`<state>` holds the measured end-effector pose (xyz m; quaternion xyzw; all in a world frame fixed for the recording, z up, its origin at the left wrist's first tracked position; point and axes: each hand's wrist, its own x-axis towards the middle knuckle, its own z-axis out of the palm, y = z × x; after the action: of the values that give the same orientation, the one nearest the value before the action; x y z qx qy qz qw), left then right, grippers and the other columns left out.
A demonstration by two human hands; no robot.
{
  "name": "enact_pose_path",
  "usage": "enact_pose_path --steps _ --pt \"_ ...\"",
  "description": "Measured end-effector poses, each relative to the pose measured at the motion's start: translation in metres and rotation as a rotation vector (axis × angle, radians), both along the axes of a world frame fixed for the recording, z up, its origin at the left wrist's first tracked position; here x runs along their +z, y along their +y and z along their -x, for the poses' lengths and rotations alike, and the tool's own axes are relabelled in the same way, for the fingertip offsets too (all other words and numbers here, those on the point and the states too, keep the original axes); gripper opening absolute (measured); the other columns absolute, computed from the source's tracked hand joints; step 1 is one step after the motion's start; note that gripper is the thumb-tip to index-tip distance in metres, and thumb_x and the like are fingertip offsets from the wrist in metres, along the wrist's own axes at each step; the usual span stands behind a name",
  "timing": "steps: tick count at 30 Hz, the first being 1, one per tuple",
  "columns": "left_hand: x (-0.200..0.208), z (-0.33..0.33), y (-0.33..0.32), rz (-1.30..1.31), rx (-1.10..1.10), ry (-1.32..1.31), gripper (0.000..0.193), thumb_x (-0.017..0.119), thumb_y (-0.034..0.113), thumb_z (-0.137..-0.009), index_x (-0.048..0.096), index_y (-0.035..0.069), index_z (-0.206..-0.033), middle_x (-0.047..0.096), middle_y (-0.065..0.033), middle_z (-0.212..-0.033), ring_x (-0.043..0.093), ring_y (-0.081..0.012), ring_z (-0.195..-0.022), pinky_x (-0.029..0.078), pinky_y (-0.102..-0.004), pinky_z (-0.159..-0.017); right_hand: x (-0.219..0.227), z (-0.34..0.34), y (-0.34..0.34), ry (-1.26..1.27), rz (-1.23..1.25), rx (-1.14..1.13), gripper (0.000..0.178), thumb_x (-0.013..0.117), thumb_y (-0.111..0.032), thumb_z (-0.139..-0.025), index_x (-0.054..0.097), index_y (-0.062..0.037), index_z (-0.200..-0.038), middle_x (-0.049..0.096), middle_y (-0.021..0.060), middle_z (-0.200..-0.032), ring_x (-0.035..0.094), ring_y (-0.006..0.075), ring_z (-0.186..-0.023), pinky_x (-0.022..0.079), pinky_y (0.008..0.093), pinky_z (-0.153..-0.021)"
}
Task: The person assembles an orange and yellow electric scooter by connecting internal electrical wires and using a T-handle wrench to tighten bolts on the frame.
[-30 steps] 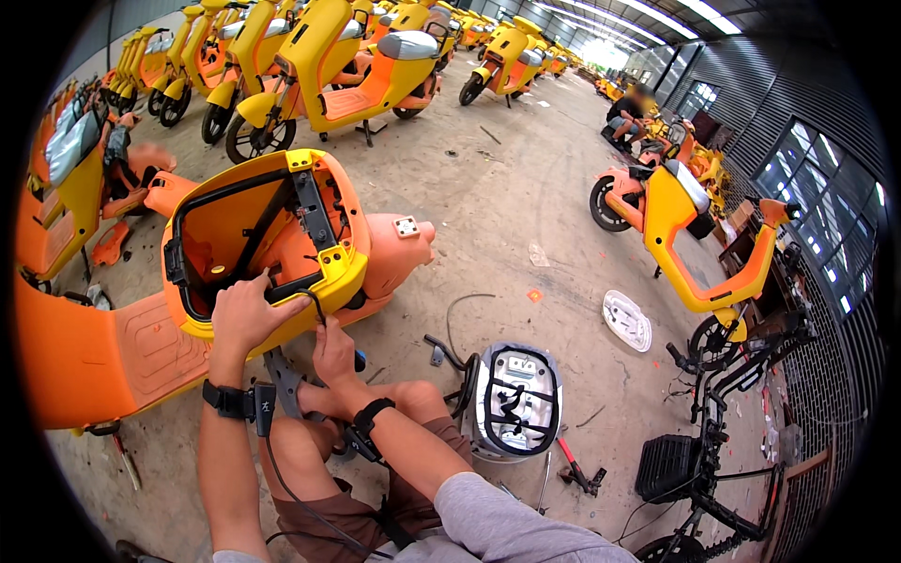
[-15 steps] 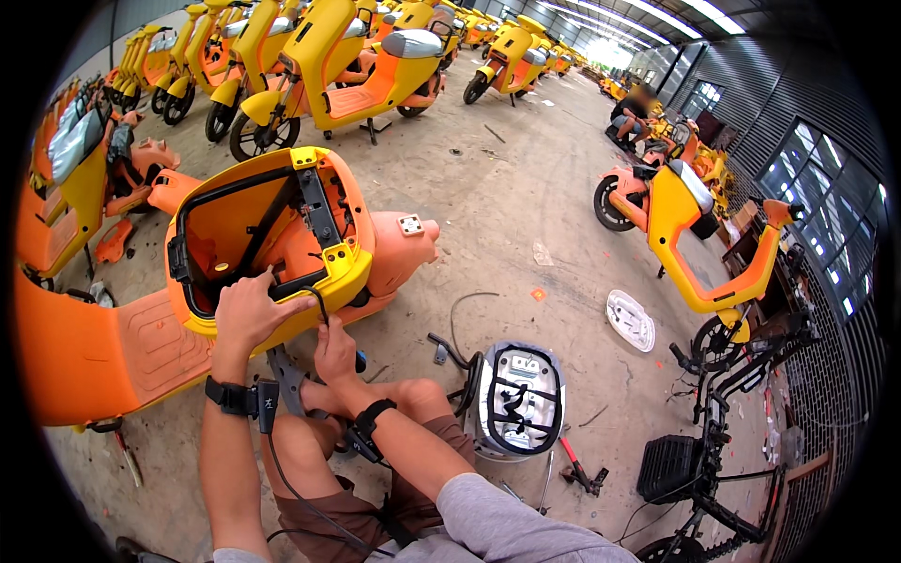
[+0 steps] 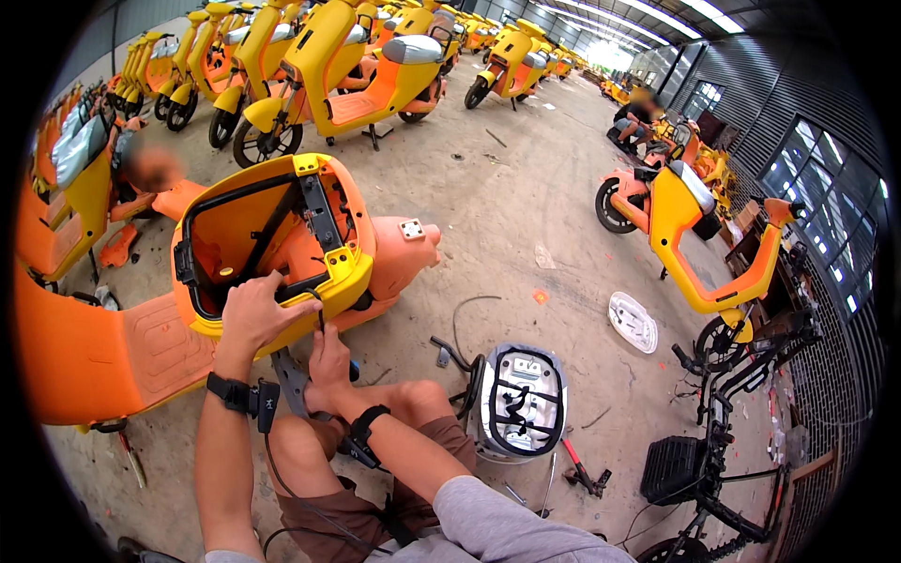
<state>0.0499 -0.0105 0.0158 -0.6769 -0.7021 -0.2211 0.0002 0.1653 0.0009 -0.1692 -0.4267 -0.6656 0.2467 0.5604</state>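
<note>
A yellow and orange scooter body [image 3: 361, 272] stands before me, its seat compartment uncovered. A black rubber strip [image 3: 320, 317] edges the opening and hangs over the near right corner as a loose length. My left hand [image 3: 255, 314] lies over the near rim, fingers hooked inside, with the thumb stretched right and pressed to the strip. Just below, my right hand [image 3: 328, 366] is closed round the strip's lower part, whose end is hidden in the fingers. Beside my right hand shows a small blue piece [image 3: 354, 370] that I cannot make out.
An upturned seat [image 3: 519, 399] with a black seal lies right of my knees, near a red-handled tool [image 3: 574, 453]. A white cover [image 3: 633, 322] and a bare black frame [image 3: 713, 469] are farther right. Parked scooters [image 3: 375, 89] fill the back left; a person [image 3: 633, 122] crouches far right.
My right hand has moved slightly down and left, still on the strip. The left hand keeps its place on the rim. A blurred person has come into view at the left.
</note>
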Motion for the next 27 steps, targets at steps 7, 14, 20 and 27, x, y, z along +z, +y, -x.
enact_pose_path --steps 7,14,20,27 --pt "-0.002 -0.028 0.009 0.018 -0.009 0.119 0.075 0.065 0.076 -0.074 0.06 0.001 -0.086 0.068 -0.0166 -0.084 0.068 -0.0346 -0.079 0.053 -0.0421 -0.069 0.011 0.008 -0.008 0.089 -0.097 -0.028 0.027 0.051 -0.012 -0.102 0.054 0.0001 -0.126 0.063 0.0273 -0.085 0.061 0.0484 -0.077 0.049 0.0506 -0.063" --pt "-0.01 -0.024 0.009 -0.074 -0.073 0.076 0.065 0.063 0.066 -0.082 0.062 0.002 -0.088 0.067 -0.0179 -0.084 0.067 -0.0367 -0.078 0.052 -0.0436 -0.068 0.007 -0.011 0.003 0.037 -0.098 0.01 0.029 0.051 -0.011 -0.102 0.053 0.0007 -0.128 0.065 0.0294 -0.092 0.063 0.0498 -0.083 0.051 0.0499 -0.066" --pt "-0.012 -0.02 0.006 -0.101 -0.085 0.079 0.058 0.063 0.059 -0.085 0.064 0.001 -0.09 0.067 -0.0187 -0.084 0.066 -0.0382 -0.077 0.051 -0.0455 -0.067 0.005 -0.007 0.002 0.037 -0.114 0.024 0.028 0.051 -0.01 -0.101 0.053 0.0005 -0.127 0.066 0.0292 -0.094 0.063 0.0491 -0.083 0.051 0.05 -0.067" --pt "-0.007 -0.021 0.006 -0.053 -0.091 0.041 0.062 0.063 0.061 -0.083 0.067 0.0 -0.088 0.069 -0.02 -0.086 0.067 -0.0373 -0.083 0.052 -0.047 -0.072 0.006 -0.01 0.001 0.037 -0.06 0.026 0.024 0.048 -0.012 -0.103 0.054 -0.0016 -0.124 0.065 0.0276 -0.09 0.063 0.0489 -0.083 0.05 0.0492 -0.066"
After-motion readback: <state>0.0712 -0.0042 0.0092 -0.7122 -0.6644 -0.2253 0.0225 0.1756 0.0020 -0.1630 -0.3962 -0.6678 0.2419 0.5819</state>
